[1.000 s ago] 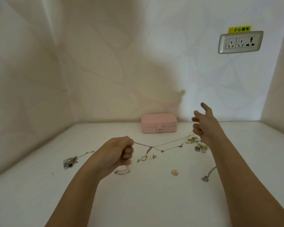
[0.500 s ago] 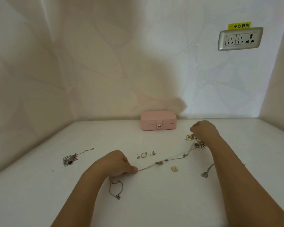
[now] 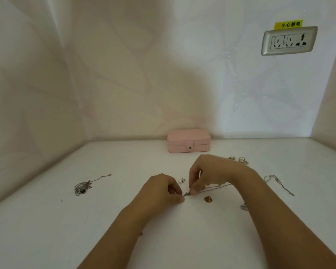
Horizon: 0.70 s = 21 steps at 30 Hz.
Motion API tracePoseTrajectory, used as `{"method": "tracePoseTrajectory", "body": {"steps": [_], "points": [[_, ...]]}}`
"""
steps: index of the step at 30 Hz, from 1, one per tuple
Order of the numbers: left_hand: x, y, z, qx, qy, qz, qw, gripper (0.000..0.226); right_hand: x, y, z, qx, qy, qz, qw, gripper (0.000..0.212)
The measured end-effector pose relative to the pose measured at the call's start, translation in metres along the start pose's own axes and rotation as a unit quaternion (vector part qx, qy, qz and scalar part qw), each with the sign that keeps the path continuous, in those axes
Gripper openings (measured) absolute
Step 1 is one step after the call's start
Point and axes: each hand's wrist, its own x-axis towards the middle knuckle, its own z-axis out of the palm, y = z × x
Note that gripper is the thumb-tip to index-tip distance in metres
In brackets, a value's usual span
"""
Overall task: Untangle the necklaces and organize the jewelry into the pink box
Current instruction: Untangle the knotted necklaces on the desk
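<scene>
While both forearms reach in from the bottom of the frame, the left hand (image 3: 163, 191) and the right hand (image 3: 208, 173) meet just below the centre of the head view, knuckles up and fingers curled. Each pinches the thin silver chain necklace (image 3: 187, 194) between thumb and fingertips. A small charm shows in the narrow gap between them, and the rest of the chain trails right under the right wrist.

The closed pink rectangular jewellery box (image 3: 188, 140), its snap tab fastened, stands behind the hands against the wall, well apart from them. On the white tabletop (image 3: 47, 239), a tangled silver necklace heap (image 3: 82, 187) lies at centre left. A loose silver chain (image 3: 277, 183) lies at centre right. A cluster of small gold and silver rings (image 3: 241, 160) sits just behind the right wrist, which partly hides it. A pearl stud earring (image 3: 181, 180) rests between the hands and the box, a small amber piece (image 3: 208, 199) lies just below the right hand, and a little silver pendant (image 3: 244, 207) peeks out beside the right forearm. At upper right, a grey wall socket (image 3: 289, 41) carries a yellow label (image 3: 288, 25).
</scene>
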Motion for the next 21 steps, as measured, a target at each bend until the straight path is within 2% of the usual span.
{"method": "tracePoseTrajectory", "body": {"steps": [2,5,7,12,16,21], "points": [[0.0021,0.0008,0.0020,0.014,-0.009,0.004,1.000,0.007,0.0031,-0.0014,0.0046,-0.001,-0.022,0.012,1.000,0.012],[0.0025,0.0045,0.0063,0.098,-0.043,0.018,0.994,0.019,0.0047,-0.0010,0.0068,0.025,-0.028,0.016,0.999,0.010],[0.0025,0.0059,0.0079,0.110,-0.051,0.018,0.992,0.024,0.0047,-0.0011,0.0070,0.022,-0.025,0.019,0.999,0.010],[0.0045,0.0032,0.0045,0.032,-0.062,0.004,0.998,0.020,0.0016,-0.0020,0.0067,0.020,-0.018,0.022,0.999,0.005],[0.0077,-0.0009,0.0044,-0.028,-0.057,-0.010,0.998,0.024,0.0016,-0.0009,0.0064,-0.028,-0.027,0.015,0.999,0.019],[0.0083,-0.0012,0.0024,-0.120,-0.044,-0.037,0.991,0.030,0.0009,0.0036,0.0022,0.008,-0.010,-0.011,1.000,0.005]]}}
